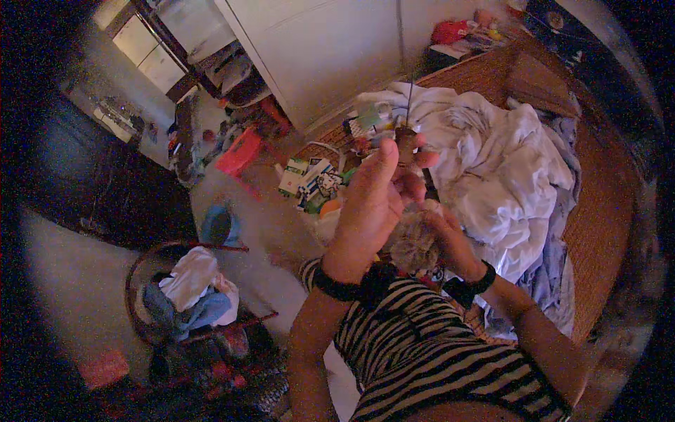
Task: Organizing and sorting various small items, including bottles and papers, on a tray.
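My left hand (374, 198) is raised in the middle of the view, palm side partly showing, with its thumb and fingers around a small dark brown object (405, 141). A thin dark line, like a rod or cord, rises from that object. Lower and to the right is my right hand (448, 229), its fingertips bunched beside a fuzzy beige bundle (414, 242). A narrow dark strip (430, 182) shows just above these fingertips. Whether my right fingers grip anything is unclear. Both wrists wear black bands. The picture is dim and grainy.
A rumpled white blanket (506, 179) lies on the brown surface at right. Boxes and packets (311, 182) are heaped left of my left hand. A blue bucket (219, 224) and a round-framed chair (132, 295) holding clothes (192, 285) stand at left.
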The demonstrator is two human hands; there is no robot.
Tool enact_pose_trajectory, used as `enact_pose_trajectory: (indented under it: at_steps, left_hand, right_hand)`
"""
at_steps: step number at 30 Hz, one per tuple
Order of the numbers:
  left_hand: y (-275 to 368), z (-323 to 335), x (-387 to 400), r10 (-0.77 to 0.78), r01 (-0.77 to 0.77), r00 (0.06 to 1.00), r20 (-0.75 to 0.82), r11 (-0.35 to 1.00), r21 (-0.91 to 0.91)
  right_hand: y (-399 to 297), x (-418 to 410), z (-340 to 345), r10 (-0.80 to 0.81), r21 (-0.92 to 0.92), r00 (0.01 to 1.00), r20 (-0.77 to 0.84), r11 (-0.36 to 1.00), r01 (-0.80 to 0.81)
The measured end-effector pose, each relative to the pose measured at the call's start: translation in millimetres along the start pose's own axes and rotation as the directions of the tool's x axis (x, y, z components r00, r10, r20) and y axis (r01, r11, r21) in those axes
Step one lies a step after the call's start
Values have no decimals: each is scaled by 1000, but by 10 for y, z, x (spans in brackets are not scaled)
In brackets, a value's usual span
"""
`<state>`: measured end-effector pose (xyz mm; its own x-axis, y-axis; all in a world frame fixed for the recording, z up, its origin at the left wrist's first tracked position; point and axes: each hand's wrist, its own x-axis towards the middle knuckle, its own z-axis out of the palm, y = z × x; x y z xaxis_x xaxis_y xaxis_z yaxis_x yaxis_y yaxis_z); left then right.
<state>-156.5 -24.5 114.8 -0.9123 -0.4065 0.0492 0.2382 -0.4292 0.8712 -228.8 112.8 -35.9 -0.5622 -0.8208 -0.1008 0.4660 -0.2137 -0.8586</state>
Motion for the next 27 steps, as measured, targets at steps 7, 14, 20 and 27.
enact_pose_trajectory:
  at_steps: [7,14,20,27]
  left_hand:
    - [1,71,17,86,-83,995,-59,995,46]
    - [54,13,23,104,-99,993,-48,991,91]
    - [60,75,14,200,-184,977,-72,965,185]
    - [97,79,-15,263,-229,961,-82,928,293]
  right_hand:
    - [103,49,-92,-54,-18,998,17,998,54]
    - [67,47,-31,3,29,1000,-3,1000,-3]
    - [163,78,-101,-8,62,1000,11,998,8]
    - [222,115,-179,-26,-67,999,-28,997,24]
